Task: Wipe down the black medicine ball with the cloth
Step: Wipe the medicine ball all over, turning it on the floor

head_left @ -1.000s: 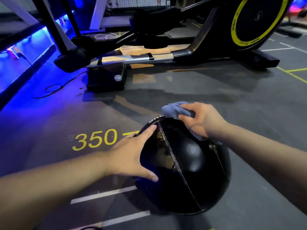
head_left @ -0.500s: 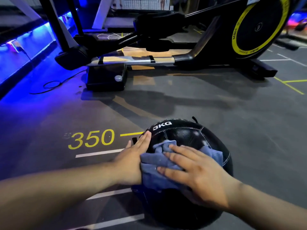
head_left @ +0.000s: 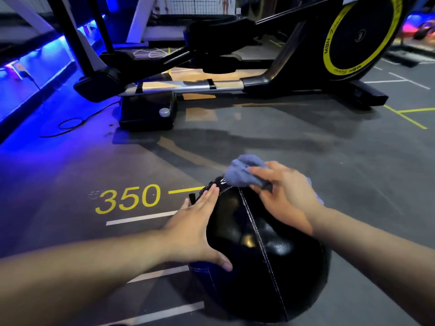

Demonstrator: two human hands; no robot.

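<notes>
The black medicine ball [head_left: 266, 260] rests on the gym floor in the lower middle of the head view, shiny, with a stitched seam running down it. My left hand [head_left: 195, 229] lies flat against the ball's left side, fingers spread, holding nothing. My right hand [head_left: 284, 191] presses a blue-grey cloth [head_left: 242, 171] onto the far top of the ball. The cloth bunches up beyond my fingertips and a bit of it shows past my wrist. The ball's far side is hidden.
A black elliptical machine [head_left: 211, 85] with a yellow-ringed flywheel [head_left: 360, 36] stands just beyond the ball. Its base block [head_left: 147, 114] and a loose cable [head_left: 70, 124] lie at the left. Yellow "350" [head_left: 128, 198] and white lines mark the grey floor.
My right hand has swept the cloth from the near front of the ball up to its far top. The left hand has stayed on the ball's left side. The 3KG label has turned out of sight.
</notes>
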